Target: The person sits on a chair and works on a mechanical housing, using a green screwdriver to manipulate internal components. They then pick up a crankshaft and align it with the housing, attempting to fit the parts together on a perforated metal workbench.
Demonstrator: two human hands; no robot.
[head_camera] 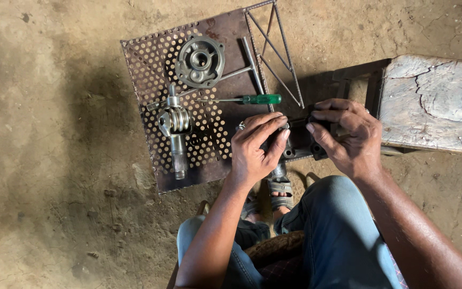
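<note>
We are seated over a dirt floor [54,160], with a rusty perforated metal plate [145,69] lying flat ahead of us and a cracked wooden stool [429,101] to its right. On the plate rest the pieces that already lie apart from one another: a round grey cast flange [200,61] with a bored centre, a long T-shaped rod [244,67] running beside it, a worm shaft [176,134] with its spiral section and splined end pointing toward us, and a green-handled screwdriver [241,99] lying untouched just beyond our fingers. Judging by this spread, we take the stripping-down to be well advanced, with one part left in hand. That part, a dark metal housing [301,140], sits between the plate's near right corner and the stool, above our sandalled foot [280,192]. Our left hand [255,147] is closed over its left side, fingers curled across the top; our right hand [346,136] clamps its right side, thumb and fingertips pressing inward. Most of the housing is hidden beneath both hands.
</note>
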